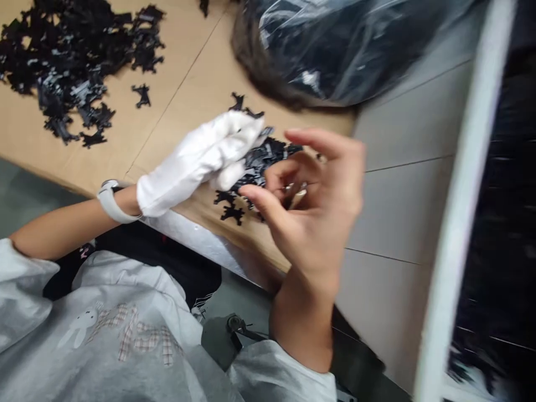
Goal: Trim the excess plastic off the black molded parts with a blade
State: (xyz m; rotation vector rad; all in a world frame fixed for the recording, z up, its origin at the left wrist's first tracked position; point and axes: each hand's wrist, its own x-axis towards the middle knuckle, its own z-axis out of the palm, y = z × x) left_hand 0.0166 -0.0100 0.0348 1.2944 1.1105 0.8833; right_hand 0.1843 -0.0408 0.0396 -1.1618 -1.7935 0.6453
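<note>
My left hand (201, 156), in a white glove, is closed with its fingertips pinched together. A small dark plastic part (266, 133) shows at those fingertips, blurred by motion. Just to the right is my bare right hand (314, 201), thumb and forefinger apart with nothing visible between them. Its other fingers curl towards the palm around several small pale, shiny pieces (298, 198), too blurred to name. Beneath and between both hands lies a small heap of black plastic parts (263, 159), partly hidden by them.
A larger pile of similar black parts (75, 61) covers the far left of the tan tabletop (184, 106), one stray piece (141, 95) beside it. A clear plastic bag of dark contents (335, 50) sits at the back. A white rail (464, 201) runs along the right.
</note>
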